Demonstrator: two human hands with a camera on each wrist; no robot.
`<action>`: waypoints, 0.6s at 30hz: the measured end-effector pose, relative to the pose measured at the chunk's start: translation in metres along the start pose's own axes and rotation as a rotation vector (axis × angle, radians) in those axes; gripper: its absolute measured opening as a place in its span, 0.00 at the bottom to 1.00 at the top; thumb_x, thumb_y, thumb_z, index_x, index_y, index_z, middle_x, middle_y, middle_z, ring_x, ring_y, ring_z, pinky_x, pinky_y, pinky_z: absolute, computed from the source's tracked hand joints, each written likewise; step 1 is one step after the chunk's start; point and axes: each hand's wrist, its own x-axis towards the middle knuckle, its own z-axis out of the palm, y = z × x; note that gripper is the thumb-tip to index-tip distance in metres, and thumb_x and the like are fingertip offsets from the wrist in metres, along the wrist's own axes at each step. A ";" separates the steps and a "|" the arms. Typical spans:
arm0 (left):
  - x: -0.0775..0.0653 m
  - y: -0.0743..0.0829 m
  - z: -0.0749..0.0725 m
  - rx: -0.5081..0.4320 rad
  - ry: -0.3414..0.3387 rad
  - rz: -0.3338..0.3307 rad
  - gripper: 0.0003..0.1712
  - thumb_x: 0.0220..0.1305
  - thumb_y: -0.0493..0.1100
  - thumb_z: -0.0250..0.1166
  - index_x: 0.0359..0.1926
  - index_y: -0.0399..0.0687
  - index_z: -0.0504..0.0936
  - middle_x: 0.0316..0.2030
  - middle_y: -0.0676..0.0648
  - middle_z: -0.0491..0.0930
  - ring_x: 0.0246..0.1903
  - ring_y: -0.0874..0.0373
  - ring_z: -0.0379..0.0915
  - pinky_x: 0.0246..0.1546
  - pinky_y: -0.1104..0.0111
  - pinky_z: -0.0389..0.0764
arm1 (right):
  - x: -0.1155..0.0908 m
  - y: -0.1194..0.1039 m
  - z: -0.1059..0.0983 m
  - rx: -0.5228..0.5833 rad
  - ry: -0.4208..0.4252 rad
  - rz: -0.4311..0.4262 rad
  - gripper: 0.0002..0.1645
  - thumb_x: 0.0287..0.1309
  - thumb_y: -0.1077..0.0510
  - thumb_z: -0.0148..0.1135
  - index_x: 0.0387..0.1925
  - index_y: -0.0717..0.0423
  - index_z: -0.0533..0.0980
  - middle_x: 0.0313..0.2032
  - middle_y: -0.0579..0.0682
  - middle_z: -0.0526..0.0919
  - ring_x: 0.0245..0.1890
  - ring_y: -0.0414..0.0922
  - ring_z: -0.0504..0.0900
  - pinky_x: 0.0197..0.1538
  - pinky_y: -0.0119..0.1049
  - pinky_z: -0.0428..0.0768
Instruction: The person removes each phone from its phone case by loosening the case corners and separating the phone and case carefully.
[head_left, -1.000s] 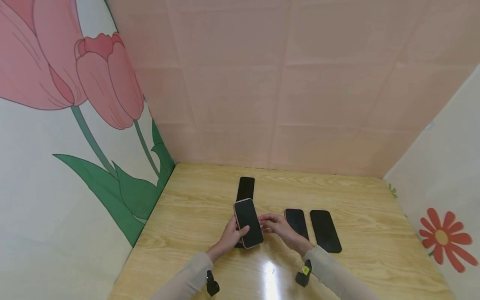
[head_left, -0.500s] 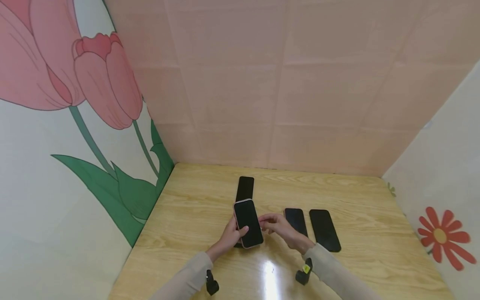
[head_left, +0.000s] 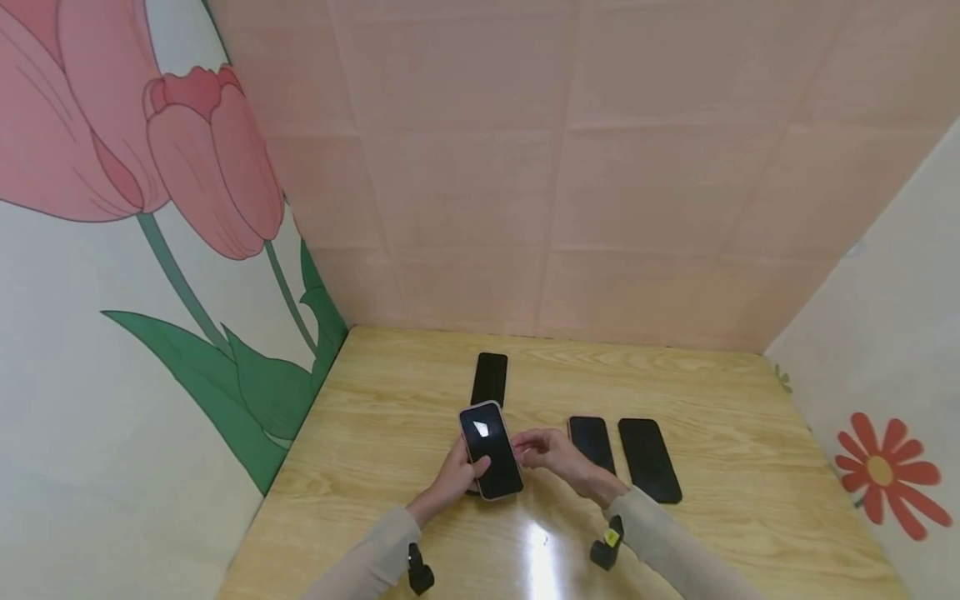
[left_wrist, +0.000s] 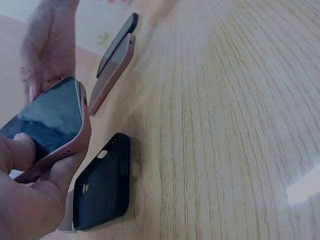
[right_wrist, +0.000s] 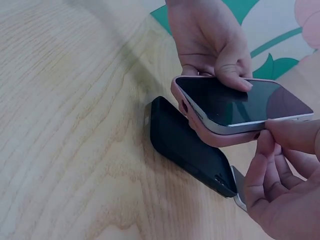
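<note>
A dark-screened phone (right_wrist: pixel 235 100) sits partly in a pink phone case (right_wrist: pixel 210 135); its silver edge stands proud of the case along the side facing the right hand. My left hand (head_left: pixel 455 473) holds phone and case together from underneath and the side, thumb lying on the screen. My right hand (head_left: pixel 558 457) pinches at the near edge, thumb against the phone's side and curled fingers below, in the right wrist view. Below them on the table lies a black phone case (right_wrist: pixel 185 147), its hollow side up, mostly hidden in the head view.
A dark phone (head_left: pixel 490 377) lies behind the held one. Two more phones, one pink-edged (head_left: pixel 592 444) and one black (head_left: pixel 650 461), lie side by side at the right. The wood-grain table (head_left: pixel 405 375) meets a pink back wall (head_left: pixel 465 292).
The held phone and left hand have shifted slightly left and tilted, so a bright reflection now shows on the screen. The right hand has followed a little to the left.
</note>
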 end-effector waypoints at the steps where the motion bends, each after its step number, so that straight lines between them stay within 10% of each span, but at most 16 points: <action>1: 0.000 0.000 0.000 0.001 0.003 0.006 0.30 0.69 0.29 0.56 0.68 0.30 0.57 0.54 0.26 0.75 0.45 0.35 0.80 0.34 0.50 0.85 | 0.000 0.000 0.000 0.004 -0.003 -0.008 0.18 0.63 0.72 0.56 0.55 0.73 0.74 0.46 0.58 0.83 0.43 0.47 0.81 0.55 0.53 0.79; 18: 0.002 0.003 0.003 -0.012 0.027 0.019 0.30 0.70 0.30 0.57 0.69 0.34 0.59 0.56 0.28 0.74 0.46 0.39 0.80 0.38 0.51 0.84 | 0.001 -0.002 -0.001 0.000 0.003 0.023 0.21 0.63 0.73 0.56 0.57 0.68 0.74 0.48 0.59 0.80 0.44 0.51 0.81 0.54 0.48 0.79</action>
